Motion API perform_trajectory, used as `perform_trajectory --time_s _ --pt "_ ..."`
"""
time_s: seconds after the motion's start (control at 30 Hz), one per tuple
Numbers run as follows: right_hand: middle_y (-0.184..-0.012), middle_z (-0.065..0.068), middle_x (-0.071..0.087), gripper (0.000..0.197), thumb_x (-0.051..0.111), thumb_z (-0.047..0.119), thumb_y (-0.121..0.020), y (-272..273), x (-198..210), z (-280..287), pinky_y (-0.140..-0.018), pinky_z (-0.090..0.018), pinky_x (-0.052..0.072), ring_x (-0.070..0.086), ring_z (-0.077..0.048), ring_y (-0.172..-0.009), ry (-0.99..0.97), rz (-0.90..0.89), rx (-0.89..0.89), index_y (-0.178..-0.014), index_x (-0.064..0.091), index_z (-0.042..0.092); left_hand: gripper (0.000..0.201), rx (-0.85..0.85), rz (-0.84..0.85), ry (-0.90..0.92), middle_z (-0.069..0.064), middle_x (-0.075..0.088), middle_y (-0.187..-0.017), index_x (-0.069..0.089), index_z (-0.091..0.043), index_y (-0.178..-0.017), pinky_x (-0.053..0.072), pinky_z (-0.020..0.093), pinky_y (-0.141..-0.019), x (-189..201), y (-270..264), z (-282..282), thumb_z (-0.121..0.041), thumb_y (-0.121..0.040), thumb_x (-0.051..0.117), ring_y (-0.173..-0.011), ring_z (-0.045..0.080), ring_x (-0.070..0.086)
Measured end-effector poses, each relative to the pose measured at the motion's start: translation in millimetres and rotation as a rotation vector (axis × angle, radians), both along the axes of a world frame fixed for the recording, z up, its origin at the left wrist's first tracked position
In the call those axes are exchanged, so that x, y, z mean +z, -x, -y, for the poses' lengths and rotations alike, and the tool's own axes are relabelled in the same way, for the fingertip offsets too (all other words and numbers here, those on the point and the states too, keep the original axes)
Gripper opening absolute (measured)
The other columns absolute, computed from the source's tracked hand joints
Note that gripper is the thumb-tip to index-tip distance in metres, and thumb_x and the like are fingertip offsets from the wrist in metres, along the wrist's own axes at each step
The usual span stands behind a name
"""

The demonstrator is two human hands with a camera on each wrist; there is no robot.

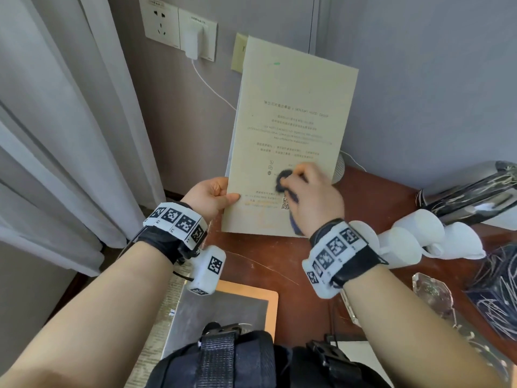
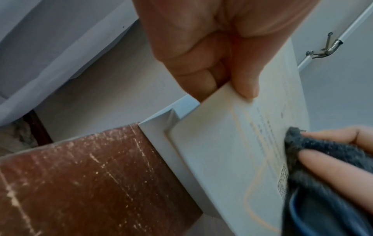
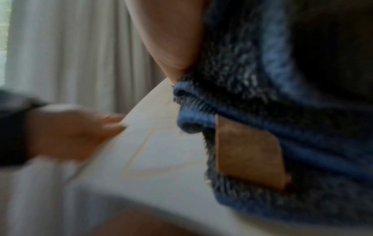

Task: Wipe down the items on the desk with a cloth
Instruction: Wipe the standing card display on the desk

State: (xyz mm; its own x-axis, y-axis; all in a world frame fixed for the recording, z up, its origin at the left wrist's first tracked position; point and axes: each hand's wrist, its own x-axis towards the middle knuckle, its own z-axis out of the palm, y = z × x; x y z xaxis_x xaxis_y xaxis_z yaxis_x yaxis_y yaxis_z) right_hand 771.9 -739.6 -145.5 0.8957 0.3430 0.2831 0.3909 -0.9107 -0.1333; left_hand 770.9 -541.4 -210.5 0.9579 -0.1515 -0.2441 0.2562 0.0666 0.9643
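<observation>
Over the table's far-left corner: the printed card [image 1: 291,130] stands nearly upright, lifted off the red-brown table [image 1: 302,281], its printed face turned toward the person.
Table: scratched wood; the card's lower edge hangs just above it, near the left edge, and I cannot tell whether it touches.
Card's long axis: runs up and away from the table, leaning a little to the right; the short lower edge is nearest the wrists.
Card's backing: from the left wrist, a pale grey stand or sleeve [image 2: 161,143] sits behind the card's lower left corner.
Left hand [image 1: 211,196]: clamped on the card's lower left edge, thumb across the front, fingers curled behind; it carries the card's weight.
Right hand [image 1: 314,191]: closed around the cloth [image 1: 284,179], fingertips pressing it flat against the card's lower middle, beside the small square code.
Cloth: dark grey-blue, fuzzy, bunched; a tail hangs below the palm toward the card's lower edge.
Which way the work lies: most of the card's face sits above the cloth, toward the top edge, so a stroke would likely run upward along the long axis.
Nearer hand: the right hand is already on the face; the left braces from the side.
Risk, as I judge it: pressing hard high up could swing the card about the left grip.
</observation>
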Motion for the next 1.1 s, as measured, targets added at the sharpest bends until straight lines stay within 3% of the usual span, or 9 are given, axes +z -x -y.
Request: perform_trajectory --time_s 0.07,0.13,0.3,0.4,0.57,0.77,0.83,0.97,1.1 --pt "-0.090 -0.008 0.059 0.026 0.077 0.003 -0.062 17.6 -15.0 -4.2 -0.046 -0.027 0.044 0.059 -0.030 -0.073 0.102 -0.059 0.179 -0.083 0.066 0.014 0.021 -0.007 -0.002 -0.022 -0.013 0.072 -0.073 0.062 -0.021 -0.090 0.050 0.018 -0.058 -1.8 -0.1 -0.6 -0.002 -0.091 0.053 -0.068 0.004 0.068" --pt "-0.092 -0.008 0.059 0.025 0.077 0.004 -0.064 17.0 -15.1 -2.4 -0.046 -0.029 0.046 0.060 -0.030 -0.073 0.099 -0.097 0.180 -0.084 0.066 0.015 0.021 -0.011 -0.007 -0.022 -0.012 0.072 -0.074 0.061 -0.020 -0.091 0.051 0.017 -0.058 -2.6 1.0 -1.0 -0.002 -0.092 0.052 -0.070 0.003 0.068" --pt "-0.117 -0.005 0.052 0.021 0.062 0.014 -0.084 -18.2 8.3 21.6 -0.063 -0.026 0.035 0.055 -0.026 -0.095 -0.150 0.054 -0.262 -0.104 0.065 0.016 0.023 -0.028 -0.028 0.017 -0.002 0.071 -0.095 0.062 -0.019 -0.100 0.056 0.026 -0.076 -1.1 1.4 -0.9 -0.002 -0.092 0.050 -0.088 0.014 0.069" --pt "-0.113 -0.007 0.053 0.021 0.064 0.012 -0.081 -13.2 8.8 25.3 -0.063 -0.027 0.036 0.056 -0.029 -0.093 -0.154 0.064 -0.276 -0.102 0.065 0.015 0.022 -0.031 -0.023 0.007 -0.007 0.073 -0.087 0.061 -0.021 -0.098 0.055 0.021 -0.068 -1.4 1.0 -1.7 -0.003 -0.093 0.050 -0.084 0.010 0.070" --pt "-0.099 -0.007 0.058 0.023 0.074 0.006 -0.069 21.7 -21.3 14.9 -0.052 -0.029 0.046 0.060 -0.029 -0.076 0.036 -0.092 0.079 -0.088 0.066 0.015 0.023 -0.036 -0.030 0.025 -0.008 0.073 -0.088 0.060 -0.020 -0.100 0.056 0.020 -0.070 -1.5 2.2 -0.2 -0.002 -0.093 0.048 -0.085 0.009 0.070" --pt "-0.120 -0.007 0.048 0.022 0.060 0.015 -0.086 -3.1 -5.3 41.5 -0.065 -0.029 0.038 0.056 -0.031 -0.098 -0.192 -0.025 -0.414 -0.107 0.064 0.016 0.024 -0.011 -0.045 0.084 -0.008 0.073 -0.083 0.059 -0.018 -0.100 0.056 0.020 -0.067 -0.1 3.2 3.7 0.001 -0.093 0.046 -0.081 0.007 0.070" --pt "-0.120 -0.009 0.048 0.021 0.060 0.014 -0.086 5.5 -5.7 37.2 -0.068 -0.033 0.041 0.055 -0.032 -0.098 -0.163 -0.057 -0.382 -0.107 0.063 0.015 0.023 -0.013 -0.046 0.081 -0.007 0.073 -0.084 0.059 -0.016 -0.102 0.057 0.021 -0.068 0.5 2.2 4.6 0.001 -0.093 0.046 -0.081 0.008 0.070" --pt "-0.119 -0.002 0.047 0.021 0.055 0.013 -0.087 33.3 -28.1 18.4 -0.069 -0.029 0.040 0.051 -0.024 -0.101 0.062 -0.287 -0.037 -0.108 0.060 0.016 0.024 -0.008 -0.047 0.085 -0.008 0.073 -0.082 0.058 -0.015 -0.102 0.057 0.021 -0.069 -1.1 2.0 6.6 0.003 -0.093 0.045 -0.080 0.007 0.070" --pt "-0.121 -0.003 0.046 0.021 0.059 0.016 -0.087 19.6 -24.3 31.2 -0.075 -0.031 0.043 0.053 -0.026 -0.100 -0.127 -0.192 -0.255 -0.107 0.062 0.019 0.026 -0.024 -0.032 0.090 -0.011 0.073 -0.077 0.057 -0.015 -0.098 0.056 0.017 -0.067 -0.4 3.2 7.5 0.006 -0.092 0.043 -0.075 0.003 0.069"
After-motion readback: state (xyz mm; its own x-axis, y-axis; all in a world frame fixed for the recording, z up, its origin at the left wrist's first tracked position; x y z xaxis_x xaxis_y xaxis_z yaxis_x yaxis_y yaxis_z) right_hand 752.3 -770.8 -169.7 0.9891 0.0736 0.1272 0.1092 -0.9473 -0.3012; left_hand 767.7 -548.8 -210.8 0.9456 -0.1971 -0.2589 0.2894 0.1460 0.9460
